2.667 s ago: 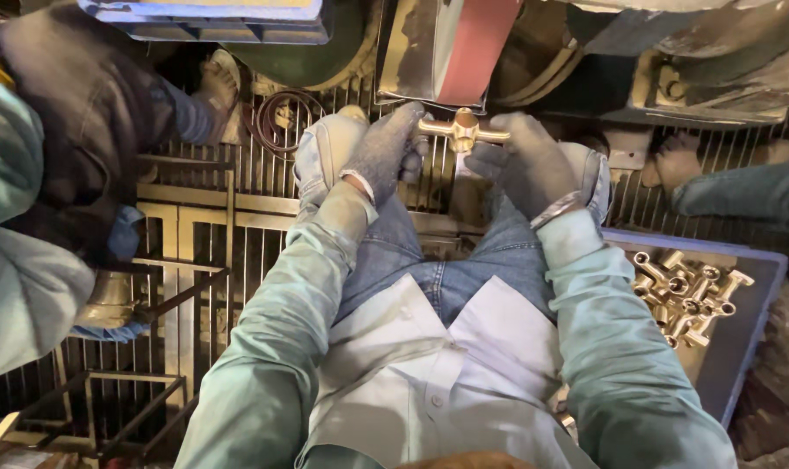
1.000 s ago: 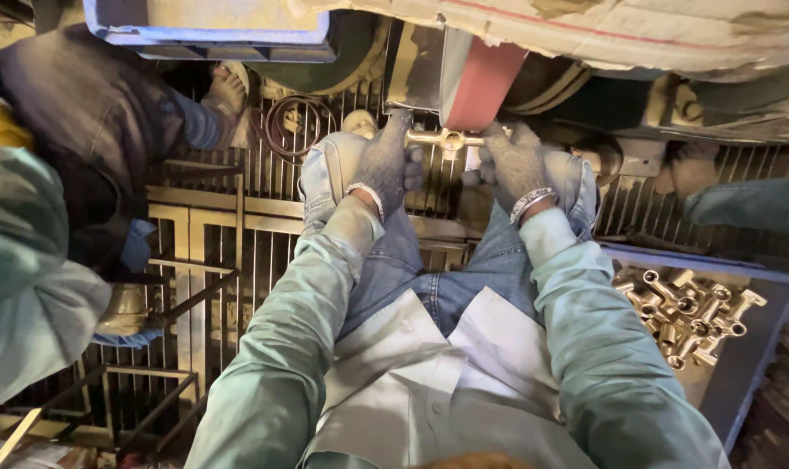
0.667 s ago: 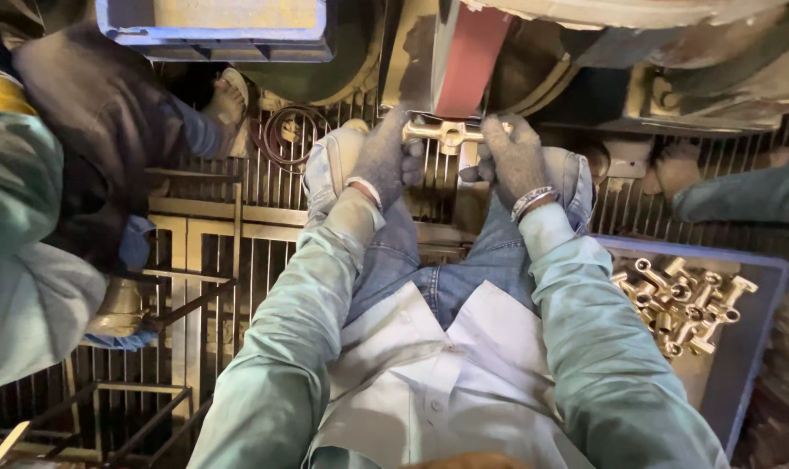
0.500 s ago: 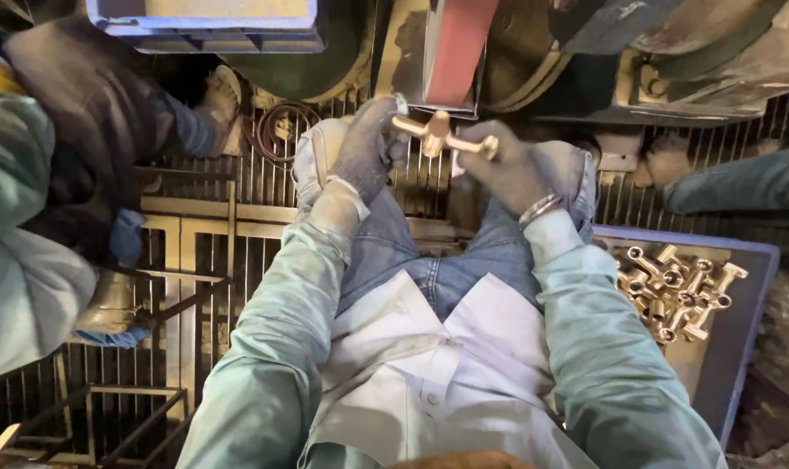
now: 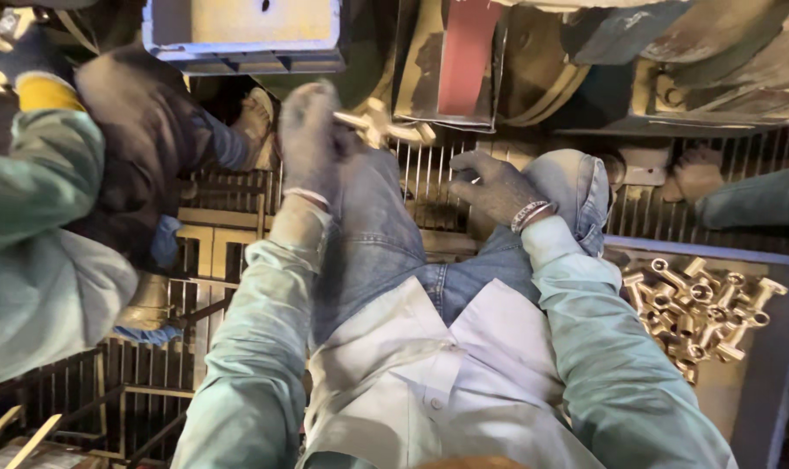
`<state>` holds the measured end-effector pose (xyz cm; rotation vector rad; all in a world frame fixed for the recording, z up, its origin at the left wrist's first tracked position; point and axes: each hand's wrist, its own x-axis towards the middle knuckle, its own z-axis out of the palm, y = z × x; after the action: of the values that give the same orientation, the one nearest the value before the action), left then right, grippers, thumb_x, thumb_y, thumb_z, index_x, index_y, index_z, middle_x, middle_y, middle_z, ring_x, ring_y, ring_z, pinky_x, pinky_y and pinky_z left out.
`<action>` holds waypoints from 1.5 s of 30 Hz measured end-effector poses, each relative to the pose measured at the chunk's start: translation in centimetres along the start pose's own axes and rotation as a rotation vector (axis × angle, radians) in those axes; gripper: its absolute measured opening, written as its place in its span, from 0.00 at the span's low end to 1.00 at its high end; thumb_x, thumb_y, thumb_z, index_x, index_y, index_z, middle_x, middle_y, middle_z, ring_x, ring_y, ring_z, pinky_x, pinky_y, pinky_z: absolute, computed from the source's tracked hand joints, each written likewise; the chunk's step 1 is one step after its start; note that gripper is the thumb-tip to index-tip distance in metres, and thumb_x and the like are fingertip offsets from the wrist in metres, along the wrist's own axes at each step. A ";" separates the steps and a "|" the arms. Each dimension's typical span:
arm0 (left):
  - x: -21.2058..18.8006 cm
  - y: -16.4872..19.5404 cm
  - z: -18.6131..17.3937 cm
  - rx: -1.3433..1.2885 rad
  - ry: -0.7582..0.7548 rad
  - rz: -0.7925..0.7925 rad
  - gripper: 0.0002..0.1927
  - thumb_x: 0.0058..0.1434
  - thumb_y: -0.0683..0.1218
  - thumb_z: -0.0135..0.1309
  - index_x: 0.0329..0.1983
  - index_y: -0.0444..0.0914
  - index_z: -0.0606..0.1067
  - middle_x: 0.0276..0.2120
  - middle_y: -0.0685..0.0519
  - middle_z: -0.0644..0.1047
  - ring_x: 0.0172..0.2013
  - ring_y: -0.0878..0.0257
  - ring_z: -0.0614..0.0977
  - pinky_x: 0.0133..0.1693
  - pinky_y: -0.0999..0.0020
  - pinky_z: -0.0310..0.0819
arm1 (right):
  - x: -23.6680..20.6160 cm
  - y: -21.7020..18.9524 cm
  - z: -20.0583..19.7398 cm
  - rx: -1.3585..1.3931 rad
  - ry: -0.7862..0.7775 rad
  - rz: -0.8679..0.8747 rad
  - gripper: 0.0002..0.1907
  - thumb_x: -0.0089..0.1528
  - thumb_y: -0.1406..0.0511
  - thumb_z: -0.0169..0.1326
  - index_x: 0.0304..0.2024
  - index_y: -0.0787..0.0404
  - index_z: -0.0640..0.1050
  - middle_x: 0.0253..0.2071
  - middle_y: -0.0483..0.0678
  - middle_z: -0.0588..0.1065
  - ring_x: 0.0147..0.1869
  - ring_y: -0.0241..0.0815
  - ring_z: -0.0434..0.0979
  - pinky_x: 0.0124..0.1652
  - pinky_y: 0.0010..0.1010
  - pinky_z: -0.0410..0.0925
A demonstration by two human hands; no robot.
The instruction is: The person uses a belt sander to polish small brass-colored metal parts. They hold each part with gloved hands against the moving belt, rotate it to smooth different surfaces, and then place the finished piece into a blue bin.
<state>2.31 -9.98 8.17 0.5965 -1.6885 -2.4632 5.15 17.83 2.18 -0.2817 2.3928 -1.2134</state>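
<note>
A person sits over a metal floor grate (image 5: 429, 178), knees up in jeans, both arms in pale green sleeves reaching forward. The red sanding belt (image 5: 466, 56) stands just ahead of the knees. A tray (image 5: 764, 391) of brass fittings (image 5: 703, 308) lies at the right side. The left hand (image 5: 312, 139), gloved, is raised with the forearm angled upward; it pinches a brass fitting (image 5: 386, 128), blurred, held just below the belt. The right hand (image 5: 494, 184), gloved, hangs lower over the right knee, fingers loosely curled and holding nothing, apart from the fitting.
</note>
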 end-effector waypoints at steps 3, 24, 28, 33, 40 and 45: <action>2.6 2.9 -1.5 -0.111 0.003 0.124 0.14 0.71 0.51 0.54 0.44 0.35 0.71 0.28 0.51 0.75 0.21 0.64 0.75 0.21 0.66 0.68 | 0.5 0.3 -0.1 0.145 -0.020 0.080 0.21 0.63 0.57 0.56 0.56 0.59 0.76 0.47 0.51 0.81 0.47 0.46 0.84 0.50 0.34 0.74; -2.3 -8.3 3.3 0.329 -0.366 -0.498 0.19 0.69 0.57 0.48 0.51 0.37 0.73 0.28 0.52 0.77 0.23 0.63 0.77 0.25 0.66 0.73 | -1.2 -0.4 -1.9 0.437 0.381 -0.046 0.14 0.68 0.68 0.57 0.55 0.61 0.75 0.47 0.46 0.79 0.41 0.37 0.81 0.43 0.27 0.75; -2.1 -7.9 2.7 0.181 -0.347 -0.498 0.19 0.69 0.56 0.49 0.51 0.37 0.72 0.28 0.51 0.76 0.23 0.62 0.77 0.25 0.65 0.73 | -7.2 4.9 -6.0 0.186 0.748 -0.193 0.17 0.71 0.76 0.53 0.62 0.63 0.73 0.50 0.49 0.76 0.54 0.39 0.78 0.60 0.32 0.73; -2.2 -8.0 2.1 0.279 -0.461 -0.328 0.18 0.68 0.54 0.50 0.54 0.39 0.73 0.32 0.53 0.78 0.26 0.62 0.80 0.28 0.66 0.78 | -17.7 15.5 -8.9 0.178 1.266 0.270 0.24 0.71 0.71 0.58 0.68 0.66 0.68 0.63 0.56 0.72 0.65 0.45 0.74 0.68 0.35 0.67; -1.6 -8.5 3.0 0.154 -0.376 -0.473 0.19 0.72 0.54 0.48 0.54 0.35 0.73 0.33 0.50 0.80 0.27 0.61 0.81 0.29 0.66 0.79 | -28.3 18.1 -1.9 0.143 1.244 1.263 0.28 0.78 0.49 0.48 0.65 0.67 0.76 0.64 0.60 0.78 0.62 0.50 0.76 0.66 0.39 0.68; -1.7 -8.6 3.6 0.139 -0.408 -0.487 0.19 0.72 0.54 0.46 0.58 0.38 0.72 0.33 0.51 0.80 0.27 0.64 0.80 0.30 0.68 0.78 | -26.8 14.7 0.5 -0.175 1.214 0.862 0.29 0.69 0.51 0.57 0.60 0.68 0.74 0.56 0.62 0.75 0.57 0.59 0.75 0.57 0.45 0.68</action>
<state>3.73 -3.08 1.90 0.6117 -2.0820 -2.9875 29.25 36.08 -2.05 1.7055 2.8940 -0.7765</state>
